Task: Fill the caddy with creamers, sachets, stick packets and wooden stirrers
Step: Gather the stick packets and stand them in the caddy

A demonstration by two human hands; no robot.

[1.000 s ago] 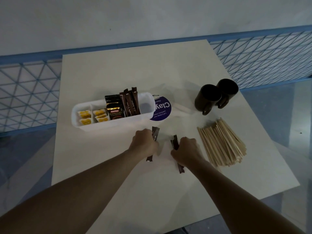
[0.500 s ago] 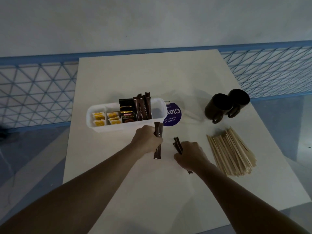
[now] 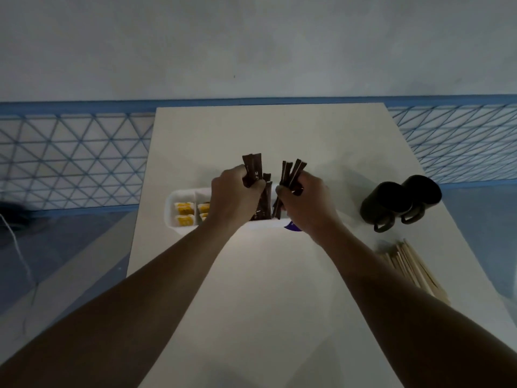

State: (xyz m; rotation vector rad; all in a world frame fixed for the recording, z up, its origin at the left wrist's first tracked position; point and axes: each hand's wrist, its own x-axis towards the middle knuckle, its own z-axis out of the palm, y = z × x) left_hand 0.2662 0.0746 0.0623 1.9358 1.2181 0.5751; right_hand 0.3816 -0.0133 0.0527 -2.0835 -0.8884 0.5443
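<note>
Left hand [image 3: 236,196] gripping brown stick packets [image 3: 252,170], right hand [image 3: 303,204] gripping more at frame centre, both over white caddy [image 3: 174,211], wooden stirrers [image 3: 411,268] lower right on bench [image 3: 265,275]

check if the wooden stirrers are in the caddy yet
No, the wooden stirrers lie in a loose pile on the table, to the right of the caddy and apart from it.
</note>
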